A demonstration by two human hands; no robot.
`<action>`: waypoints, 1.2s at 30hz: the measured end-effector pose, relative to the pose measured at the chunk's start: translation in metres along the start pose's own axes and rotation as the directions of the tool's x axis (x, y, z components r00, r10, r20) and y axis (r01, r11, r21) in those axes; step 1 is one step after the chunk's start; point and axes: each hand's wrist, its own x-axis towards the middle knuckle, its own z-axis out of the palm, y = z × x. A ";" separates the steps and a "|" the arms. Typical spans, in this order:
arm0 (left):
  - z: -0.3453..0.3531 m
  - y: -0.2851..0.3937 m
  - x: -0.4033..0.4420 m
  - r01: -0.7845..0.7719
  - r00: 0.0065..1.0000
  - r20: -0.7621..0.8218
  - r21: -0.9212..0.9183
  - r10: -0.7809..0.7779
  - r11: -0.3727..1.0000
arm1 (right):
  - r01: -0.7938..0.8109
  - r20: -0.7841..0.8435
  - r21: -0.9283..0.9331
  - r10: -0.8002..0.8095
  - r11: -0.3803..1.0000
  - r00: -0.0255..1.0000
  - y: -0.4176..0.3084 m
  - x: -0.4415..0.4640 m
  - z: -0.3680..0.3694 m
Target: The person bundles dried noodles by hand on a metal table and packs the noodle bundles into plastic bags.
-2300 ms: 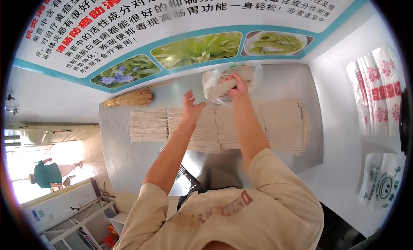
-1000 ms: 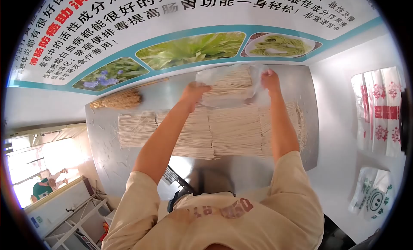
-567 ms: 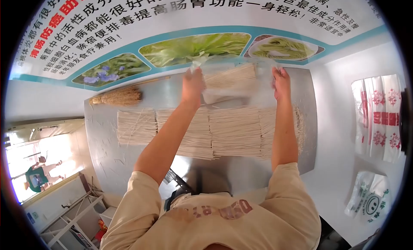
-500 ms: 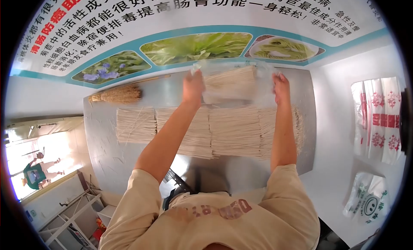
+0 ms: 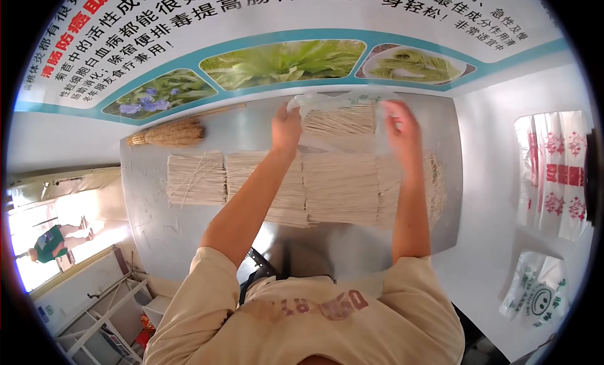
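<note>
My left hand (image 5: 287, 127) pinches the left edge of a clear plastic bag (image 5: 340, 142) with green print near its top. Pale dried noodle sticks (image 5: 340, 121) show at the bag, seemingly inside it. At the bag's right edge is my right hand (image 5: 402, 125), its fingers bent toward the plastic. Motion smears that hand, so its grip on the bag is unclear. Below the bag, several bundles of the same noodles (image 5: 340, 189) lie side by side in a row on the metal table (image 5: 151, 208). My forearms cover parts of the row.
A straw hand broom (image 5: 170, 135) lies at the table's back left, with loose noodle bits nearby. Along the back stands a printed wall panel (image 5: 283, 63). To the right are red-printed bags (image 5: 553, 173) and a green-printed bag (image 5: 538, 289). Another person (image 5: 53, 242) is beyond the doorway.
My right hand has moved slightly left and turned inward at the bag's edge. The noodle bundle at the bag now shows more sharply. The distant person has changed posture.
</note>
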 end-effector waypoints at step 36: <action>-0.427 -0.078 -0.181 -0.003 0.917 -0.146 0.928 0.372 0.372 | 0.353 -0.122 -0.500 -0.468 0.791 0.875 0.014 -0.064 0.093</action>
